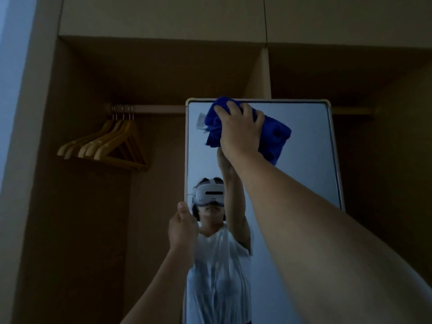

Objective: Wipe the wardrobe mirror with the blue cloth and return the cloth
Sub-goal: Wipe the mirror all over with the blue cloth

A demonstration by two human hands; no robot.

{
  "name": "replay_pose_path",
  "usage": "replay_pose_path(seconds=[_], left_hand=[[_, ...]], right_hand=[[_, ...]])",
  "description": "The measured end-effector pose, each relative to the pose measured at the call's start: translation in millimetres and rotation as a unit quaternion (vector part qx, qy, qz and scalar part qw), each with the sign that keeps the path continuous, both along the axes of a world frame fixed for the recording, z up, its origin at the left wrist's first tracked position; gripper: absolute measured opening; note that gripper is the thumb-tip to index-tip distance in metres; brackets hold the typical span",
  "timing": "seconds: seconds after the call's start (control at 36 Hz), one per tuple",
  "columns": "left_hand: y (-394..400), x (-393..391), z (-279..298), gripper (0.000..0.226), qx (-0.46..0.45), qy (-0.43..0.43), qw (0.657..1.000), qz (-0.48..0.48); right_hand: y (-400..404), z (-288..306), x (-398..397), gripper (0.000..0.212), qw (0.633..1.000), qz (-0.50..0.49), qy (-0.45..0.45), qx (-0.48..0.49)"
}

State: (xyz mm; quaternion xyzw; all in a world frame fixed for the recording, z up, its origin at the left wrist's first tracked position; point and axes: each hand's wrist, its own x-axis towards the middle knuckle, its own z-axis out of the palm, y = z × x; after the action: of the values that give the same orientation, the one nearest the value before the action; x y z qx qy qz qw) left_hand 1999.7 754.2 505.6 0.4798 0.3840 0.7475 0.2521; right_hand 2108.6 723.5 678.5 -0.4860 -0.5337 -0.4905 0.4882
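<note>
The tall wardrobe mirror (308, 155) in a pale frame stands at centre, in front of the open wardrobe. My right hand (240, 129) reaches up and presses the bunched blue cloth (275, 134) flat against the glass near the mirror's top left corner. A small white label hangs off the cloth's left side. My left hand (183, 228) holds the mirror's left frame edge at mid height, thumb up along the frame. The glass reflects a person in a white shirt wearing a headset, with the raised arm.
Several wooden hangers (105, 146) hang on the rail (154, 109) at the left inside the dark wardrobe. A vertical divider panel (261, 76) rises behind the mirror's top. Closed upper cabinet doors (163, 15) run across the top.
</note>
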Motion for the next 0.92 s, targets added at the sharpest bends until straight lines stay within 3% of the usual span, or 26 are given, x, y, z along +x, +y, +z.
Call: replay_pose_path(seconds=[0.42,0.58,0.92], left_hand=[[8,1,-1,0.053,-0.001,0.007,0.998,0.060],[10,-1,-2,0.053,-0.001,0.004,0.998,0.057],[14,0,-4,0.053,-0.007,-0.009,0.998,0.060]], right_hand=[[-4,4,59,0.049,0.994,-0.042,0.100,-0.027],[-2,5,64,0.050,0.992,-0.055,0.108,-0.026],[-7,9,122,0.056,0.975,-0.059,0.207,-0.056]])
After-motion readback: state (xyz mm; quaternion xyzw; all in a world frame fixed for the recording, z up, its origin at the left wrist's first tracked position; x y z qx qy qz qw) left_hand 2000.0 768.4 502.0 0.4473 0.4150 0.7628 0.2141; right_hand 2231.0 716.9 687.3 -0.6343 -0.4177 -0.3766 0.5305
